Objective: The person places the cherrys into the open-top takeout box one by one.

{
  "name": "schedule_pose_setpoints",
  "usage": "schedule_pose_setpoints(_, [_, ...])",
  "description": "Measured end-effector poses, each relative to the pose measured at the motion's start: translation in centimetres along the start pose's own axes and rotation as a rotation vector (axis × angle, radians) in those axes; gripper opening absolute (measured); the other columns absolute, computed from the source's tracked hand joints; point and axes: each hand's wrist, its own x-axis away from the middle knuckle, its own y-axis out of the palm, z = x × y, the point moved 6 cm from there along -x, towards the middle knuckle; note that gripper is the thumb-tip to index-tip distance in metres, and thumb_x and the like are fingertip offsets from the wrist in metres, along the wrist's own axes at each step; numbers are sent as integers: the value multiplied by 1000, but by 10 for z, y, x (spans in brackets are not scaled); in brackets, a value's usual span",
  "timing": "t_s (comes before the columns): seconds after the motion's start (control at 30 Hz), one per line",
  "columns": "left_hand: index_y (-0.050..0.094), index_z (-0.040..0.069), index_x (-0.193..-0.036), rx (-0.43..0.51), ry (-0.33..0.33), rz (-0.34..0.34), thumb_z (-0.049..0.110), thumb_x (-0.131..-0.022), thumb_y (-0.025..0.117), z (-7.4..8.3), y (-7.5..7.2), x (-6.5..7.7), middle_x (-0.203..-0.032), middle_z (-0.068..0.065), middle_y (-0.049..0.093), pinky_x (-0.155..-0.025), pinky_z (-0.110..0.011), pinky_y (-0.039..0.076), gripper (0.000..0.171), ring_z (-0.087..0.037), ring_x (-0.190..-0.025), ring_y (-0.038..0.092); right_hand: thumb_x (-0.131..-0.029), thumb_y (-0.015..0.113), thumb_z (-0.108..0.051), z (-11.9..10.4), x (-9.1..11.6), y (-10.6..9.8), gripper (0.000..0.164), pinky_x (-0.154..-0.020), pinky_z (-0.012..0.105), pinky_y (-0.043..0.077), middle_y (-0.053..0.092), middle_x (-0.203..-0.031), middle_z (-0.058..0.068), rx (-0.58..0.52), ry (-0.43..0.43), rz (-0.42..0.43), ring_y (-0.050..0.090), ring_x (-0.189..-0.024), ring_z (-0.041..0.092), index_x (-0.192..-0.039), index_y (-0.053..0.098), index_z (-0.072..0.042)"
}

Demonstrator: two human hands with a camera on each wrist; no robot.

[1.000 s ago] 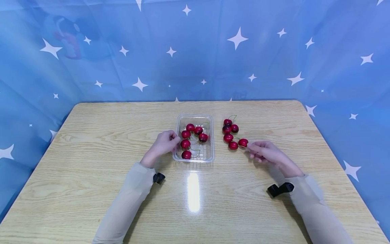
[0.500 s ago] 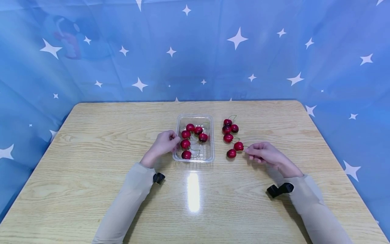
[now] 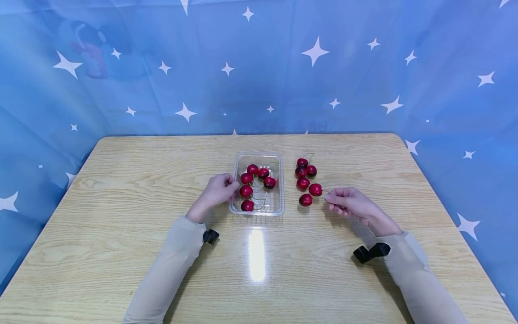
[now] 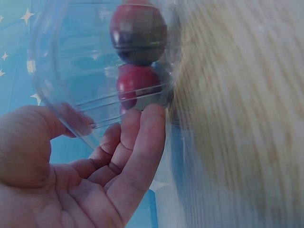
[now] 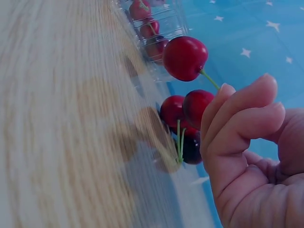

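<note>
Beige cloth, a sleeve [image 3: 174, 252], leads in from the left to the left hand [image 3: 218, 190], set at 9 o'clock of a clear container [image 3: 278, 209] and gripping its wall between thumb and fingers. The container's longer side seems to run from 12 to 6. Six glossy red cherries [image 3: 246, 191] lie inside, mostly towards its 9 o'clock side, some with visible stems. Beyond the 3 o'clock wall, four loose cherries [image 3: 303, 183] sit clustered on the wooden table [image 3: 315, 252], two of them darker. Around 5 to 6 o'clock of that cluster is a pair of cherries [image 3: 315, 189], round, shiny and deep red. The right hand [image 3: 350, 203], clearly the nearer, has this pair at 9 to 10 o'clock, between itself and the container. Its fingertips pinch a thin green stem [image 5: 209, 79], which ends at one of the two; whether the other shares the grip, I cannot tell.
</note>
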Motion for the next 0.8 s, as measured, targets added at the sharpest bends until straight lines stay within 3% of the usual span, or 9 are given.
schedule_pose_setpoints(0.37, [52, 2, -82, 16, 4, -2, 10, -91, 48, 0, 0, 1, -62, -5, 56, -51, -24, 42, 13, -16, -53, 53, -96, 53, -18, -14, -1, 9, 19, -45, 14, 34, 59, -69, -3, 48, -68, -26, 44, -51, 2, -85, 59, -2])
schedule_pose_setpoints(0.8, [52, 2, -82, 16, 2, -7, 11, -91, 48, 2, 0, 1, -62, -5, 56, -51, -24, 42, 13, -15, -52, 53, -96, 53, -19, -29, -9, 21, 19, -48, 17, 33, 56, -68, -2, 66, -43, -12, 42, -52, 5, -84, 56, -4])
